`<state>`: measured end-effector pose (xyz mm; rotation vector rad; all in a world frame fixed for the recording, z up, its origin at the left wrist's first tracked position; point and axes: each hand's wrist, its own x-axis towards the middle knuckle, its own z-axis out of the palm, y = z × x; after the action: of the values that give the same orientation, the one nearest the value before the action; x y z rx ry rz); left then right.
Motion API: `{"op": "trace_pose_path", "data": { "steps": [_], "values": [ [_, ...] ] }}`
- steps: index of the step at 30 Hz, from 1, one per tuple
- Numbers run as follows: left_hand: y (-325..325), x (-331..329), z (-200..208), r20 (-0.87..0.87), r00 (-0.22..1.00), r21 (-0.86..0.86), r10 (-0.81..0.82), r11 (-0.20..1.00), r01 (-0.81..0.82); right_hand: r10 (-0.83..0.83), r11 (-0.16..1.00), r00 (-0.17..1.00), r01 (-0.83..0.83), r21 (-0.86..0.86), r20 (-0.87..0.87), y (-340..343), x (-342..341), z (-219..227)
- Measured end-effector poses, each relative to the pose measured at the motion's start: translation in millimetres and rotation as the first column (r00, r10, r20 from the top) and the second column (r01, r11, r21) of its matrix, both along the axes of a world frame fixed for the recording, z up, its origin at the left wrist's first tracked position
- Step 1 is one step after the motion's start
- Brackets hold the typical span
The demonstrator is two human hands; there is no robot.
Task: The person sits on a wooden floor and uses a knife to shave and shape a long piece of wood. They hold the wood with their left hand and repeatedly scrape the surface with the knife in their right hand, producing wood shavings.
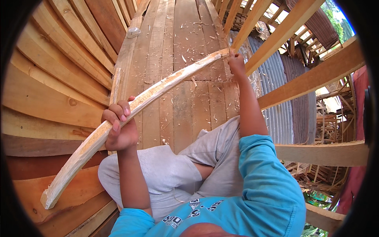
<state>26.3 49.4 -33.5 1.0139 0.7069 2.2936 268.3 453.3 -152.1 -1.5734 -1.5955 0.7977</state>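
A long, pale wooden pole [164,85] slants across my lap, from the lower left up to the far right. Its surface looks rough and whittled, with whitish sides and a yellowish strip along the top. My left hand [121,124] is wrapped round it from below, left of its middle, fingers curled over the upper face. At the pole's narrow far tip, my right hand [237,64] is closed in a fist with the arm stretched out. The thick near end [48,199] hangs free beside the plank wall.
Curled wood shavings [184,59] litter the plank floor [158,51]. A small clear plastic object [133,32] lies by the left wall [59,104] of stacked boards. Wooden rails [312,73] line the right side, with corrugated metal sheets [278,94] beyond them.
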Motion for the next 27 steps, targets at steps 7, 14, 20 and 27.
{"op": "trace_pose_path", "data": {
  "steps": [7,14,20,27],
  "values": [
    [-5.1,-2.1,-1.9,0.008,0.999,0.012,0.047,0.999,-0.047,0.082,0.947,0.979,-0.135,-0.291,-0.186,-25.1,-16.5,18.2],
    [-1.1,-4.9,-5.7,-0.021,1.000,0.042,0.019,0.999,-0.018,0.123,0.877,0.949,-0.241,-0.416,-0.291,-52.1,-27.3,25.1],
    [7.0,-16.2,-1.3,-0.208,0.975,0.098,-0.074,0.991,0.096,0.168,0.873,0.918,-0.307,-0.378,-0.359,-68.8,-15.9,51.7],
    [6.5,-25.2,1.9,-0.260,0.961,0.114,-0.094,0.985,0.127,0.566,0.817,0.813,-0.575,-0.034,-0.138,-132.2,-22.4,112.7]
  ]
}}
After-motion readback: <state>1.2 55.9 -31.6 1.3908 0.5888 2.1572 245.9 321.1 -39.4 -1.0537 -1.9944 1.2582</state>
